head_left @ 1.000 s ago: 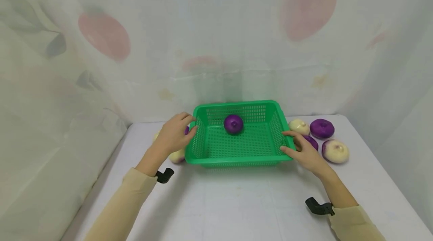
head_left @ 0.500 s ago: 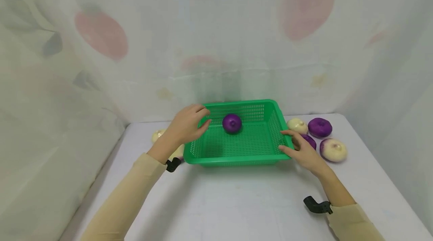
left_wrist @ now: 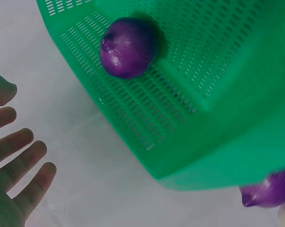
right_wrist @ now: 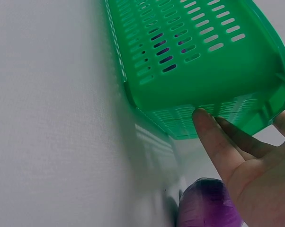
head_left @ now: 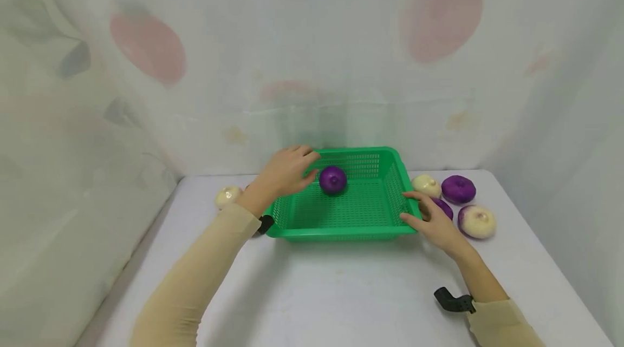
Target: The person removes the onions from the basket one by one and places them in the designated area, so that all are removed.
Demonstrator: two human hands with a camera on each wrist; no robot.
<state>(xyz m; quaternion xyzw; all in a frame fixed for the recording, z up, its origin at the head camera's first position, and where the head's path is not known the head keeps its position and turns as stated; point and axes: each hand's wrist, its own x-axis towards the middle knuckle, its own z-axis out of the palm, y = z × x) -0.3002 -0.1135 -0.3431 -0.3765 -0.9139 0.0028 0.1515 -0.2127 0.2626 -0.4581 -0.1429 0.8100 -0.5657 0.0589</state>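
A green plastic basket [head_left: 341, 231] stands on the white table with one purple onion [head_left: 333, 180] inside, near its back wall. My left hand [head_left: 288, 171] hovers over the basket's back left part. Its fingers are spread and hold nothing, as the left hand [left_wrist: 19, 165] in its wrist view confirms. My right hand [head_left: 436, 225] grips the right rim near the front corner. In the right wrist view, fingertips of the right hand [right_wrist: 256, 175] press the outside of the basket [right_wrist: 218, 71], while other fingers reach round the rim.
Right of the basket lie a white onion [head_left: 426, 185], a purple onion [head_left: 458, 189], a partly hidden purple onion [head_left: 442, 207] and a white-purple onion [head_left: 477, 222]. On the left is a white onion [head_left: 227, 196], with others behind the arm. A patterned curtain [head_left: 312, 65] hangs close behind.
My left hand has moved right, from beside the basket's left rim to over its inside. The right hand keeps its place on the rim. The onion stays in the basket.
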